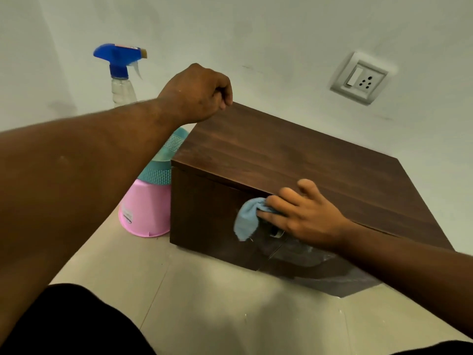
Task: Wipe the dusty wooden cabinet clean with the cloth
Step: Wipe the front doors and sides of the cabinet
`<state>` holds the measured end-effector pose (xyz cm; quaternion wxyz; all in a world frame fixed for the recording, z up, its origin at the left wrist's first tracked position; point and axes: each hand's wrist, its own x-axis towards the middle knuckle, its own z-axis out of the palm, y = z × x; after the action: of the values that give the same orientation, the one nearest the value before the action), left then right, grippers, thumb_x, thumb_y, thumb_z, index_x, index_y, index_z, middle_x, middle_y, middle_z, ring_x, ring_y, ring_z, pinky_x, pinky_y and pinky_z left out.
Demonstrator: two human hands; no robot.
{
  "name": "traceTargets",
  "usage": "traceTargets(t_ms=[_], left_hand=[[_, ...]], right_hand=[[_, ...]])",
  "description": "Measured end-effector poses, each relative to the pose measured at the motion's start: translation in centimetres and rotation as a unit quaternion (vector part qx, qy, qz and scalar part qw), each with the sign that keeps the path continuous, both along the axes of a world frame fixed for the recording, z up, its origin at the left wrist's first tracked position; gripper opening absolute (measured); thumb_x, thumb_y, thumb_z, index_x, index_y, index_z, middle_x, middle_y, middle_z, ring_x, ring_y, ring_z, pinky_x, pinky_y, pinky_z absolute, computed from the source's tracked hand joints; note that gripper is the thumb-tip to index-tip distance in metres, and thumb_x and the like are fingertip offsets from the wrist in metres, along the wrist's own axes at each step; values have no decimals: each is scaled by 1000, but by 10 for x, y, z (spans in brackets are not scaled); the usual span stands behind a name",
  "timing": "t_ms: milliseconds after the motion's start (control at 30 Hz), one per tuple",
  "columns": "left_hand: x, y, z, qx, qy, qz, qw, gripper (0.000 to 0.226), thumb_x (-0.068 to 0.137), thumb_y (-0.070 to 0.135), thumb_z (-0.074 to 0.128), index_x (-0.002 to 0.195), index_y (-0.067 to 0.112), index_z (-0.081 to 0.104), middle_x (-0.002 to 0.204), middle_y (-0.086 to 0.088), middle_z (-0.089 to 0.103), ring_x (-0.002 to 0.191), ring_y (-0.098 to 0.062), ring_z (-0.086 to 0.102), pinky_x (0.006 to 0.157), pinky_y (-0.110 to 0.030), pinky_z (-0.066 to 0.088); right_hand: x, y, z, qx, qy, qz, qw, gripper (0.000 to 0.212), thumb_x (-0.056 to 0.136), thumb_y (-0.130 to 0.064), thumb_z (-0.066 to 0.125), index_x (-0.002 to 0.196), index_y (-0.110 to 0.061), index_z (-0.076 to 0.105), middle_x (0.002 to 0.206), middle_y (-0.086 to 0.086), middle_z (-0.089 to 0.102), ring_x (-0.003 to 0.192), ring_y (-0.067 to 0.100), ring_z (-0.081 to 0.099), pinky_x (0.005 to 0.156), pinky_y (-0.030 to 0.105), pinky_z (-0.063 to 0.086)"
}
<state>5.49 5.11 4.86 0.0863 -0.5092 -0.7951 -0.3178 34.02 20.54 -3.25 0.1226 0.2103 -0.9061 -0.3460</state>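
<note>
Room: pale tiled floor meeting a white wall, with a switch socket at right.
Spray bottle: clear with a blue trigger head, upright at far left by the wall.
Bins: pink bucket upside down, a teal basket stacked on it, just beside the cabinet's left side.
Left hand: your fingers are curled, clenched on the far left corner of the top.
Wooden cabinet: dark brown, standing on the floor.
Cloth: light blue, bunched against the cabinet front.
Right hand: you are pressing the cloth with fingers spread flat.
</note>
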Motion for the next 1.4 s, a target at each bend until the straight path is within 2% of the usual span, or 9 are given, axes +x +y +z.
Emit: traceTargets(t_ms=[167, 367, 633, 867, 1067, 1167, 1233, 1300, 1400], left_hand=[[4, 6, 2, 12, 2, -9, 1000, 32, 90, 10, 46, 95, 20, 76, 89, 6, 74, 82, -8, 66, 78, -27, 51], [4, 9, -1, 3, 16, -8, 1000, 33, 90, 9, 44, 97, 18, 75, 90, 4, 75, 86, -8, 68, 82, -29, 55], [4, 20, -13, -10, 18, -11, 1000, 32, 93, 8, 44, 97, 16, 75, 93, -1, 75, 90, -14, 69, 91, -37, 56], [18, 34, -8, -7, 7, -23, 1000, 34, 91, 9, 44, 97, 20, 75, 89, 5, 74, 89, -9, 69, 92, -37, 56], [43, 31, -1, -3, 83, -101, 991, 31, 93, 8, 44, 103, 16, 73, 98, 0, 73, 91, -14, 68, 86, -35, 56], [67, 31, 4, -69, -7, -148, 987, 27, 94, 14, 48, 85, 18, 73, 77, 4, 72, 67, -11, 69, 64, -35, 58], [84, 35, 2, -273, -158, -163, 935, 31, 98, 17, 47, 82, 16, 74, 73, 0, 75, 56, -11, 70, 51, -29, 53], [105, 37, -13, -506, -273, -132, 808, 27, 103, 18, 48, 98, 11, 73, 89, -7, 78, 71, -19, 76, 50, -29, 55], [135, 22, -52, -601, -389, -114, 689, 32, 93, 25, 70, 122, 14, 62, 114, -10, 70, 98, -26, 74, 70, -40, 63]], right_hand=[[-71, -49, -31, -33, -1, 40, 999, 34, 103, -14, 36, 121, -17, 64, 113, 5, 60, 97, 26, 52, 82, 41, 37], [-26, -51, -111, 37, -240, -22, 970, 27, 92, -16, 44, 97, -17, 71, 89, -3, 64, 87, 19, 58, 74, 31, 47], [-50, -37, -35, -93, 22, 18, 995, 23, 96, -14, 45, 109, -19, 64, 102, 4, 59, 96, 29, 46, 78, 40, 31], [-19, -43, -109, 72, -189, -58, 978, 10, 88, -17, 64, 95, -12, 70, 92, 3, 65, 94, 23, 55, 88, 34, 43], [-10, -22, -64, -29, -108, 9, 994, 23, 91, -11, 48, 103, -14, 68, 102, 7, 64, 102, 27, 51, 87, 38, 35], [2, -12, -35, -45, -114, 49, 991, 30, 99, -9, 39, 118, -16, 61, 116, 7, 62, 106, 26, 55, 86, 37, 41], [10, -5, -23, -76, -94, 46, 992, 27, 99, -11, 43, 121, -16, 59, 116, 7, 63, 104, 25, 57, 83, 36, 42], [18, -1, -17, -100, -78, 20, 992, 27, 101, -10, 41, 118, -15, 61, 111, 6, 66, 98, 25, 60, 79, 35, 46], [20, -1, -13, -128, -63, 23, 990, 35, 104, -9, 32, 112, -16, 66, 111, 5, 67, 92, 23, 61, 75, 33, 46]])
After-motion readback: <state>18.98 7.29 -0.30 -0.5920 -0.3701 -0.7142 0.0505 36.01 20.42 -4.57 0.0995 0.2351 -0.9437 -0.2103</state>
